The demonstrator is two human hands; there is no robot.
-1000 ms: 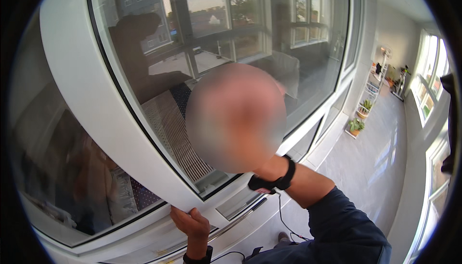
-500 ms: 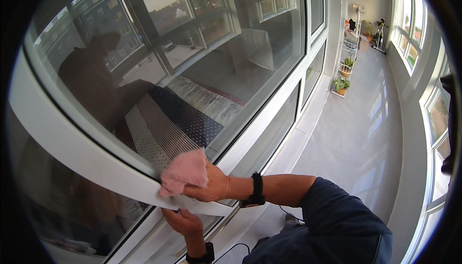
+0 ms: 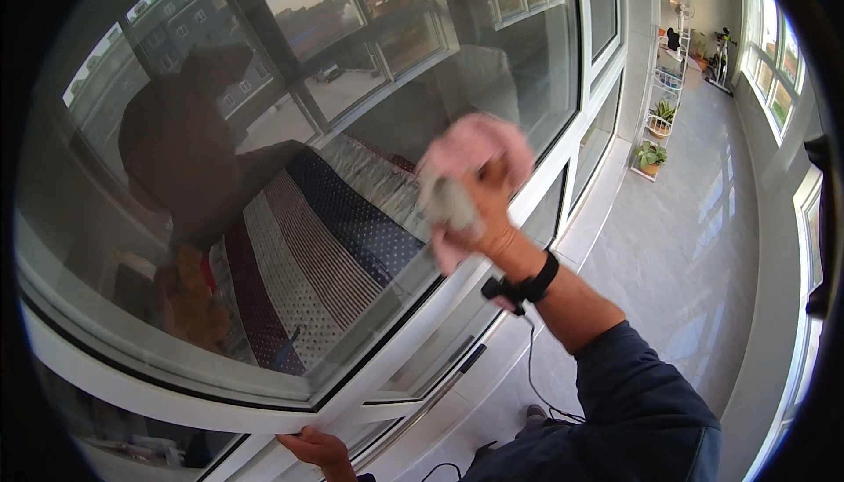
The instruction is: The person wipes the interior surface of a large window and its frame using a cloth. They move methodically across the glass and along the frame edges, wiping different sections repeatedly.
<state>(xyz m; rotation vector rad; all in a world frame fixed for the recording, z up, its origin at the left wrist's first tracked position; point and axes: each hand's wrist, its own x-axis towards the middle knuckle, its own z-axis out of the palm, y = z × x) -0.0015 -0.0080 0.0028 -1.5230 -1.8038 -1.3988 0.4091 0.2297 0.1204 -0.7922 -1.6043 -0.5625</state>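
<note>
My right hand (image 3: 488, 209) presses a fluffy pink cloth (image 3: 483, 137) and a pale grey piece (image 3: 448, 205) against the large window pane (image 3: 378, 104), near the lower right part of the glass; both are slightly blurred. A black strap with a small device is round that wrist. My left hand (image 3: 316, 447) grips the lower edge of the white window frame (image 3: 264, 416). Through the glass I see striped and dotted bedding (image 3: 325, 253), along with a dark reflection of me and of buildings.
To the right runs a corridor with a grey tiled floor (image 3: 668, 271), outer windows (image 3: 774, 69) along its far side. A white plant stand (image 3: 659, 130) with pots, a fan (image 3: 680, 7) and an exercise bike (image 3: 723, 60) stand along it. A cable (image 3: 545, 403) hangs below my right arm.
Since half a second ago, my right hand has moved up and right across the pane with the cloth. My left hand is lower along the frame, and the sash appears shifted.
</note>
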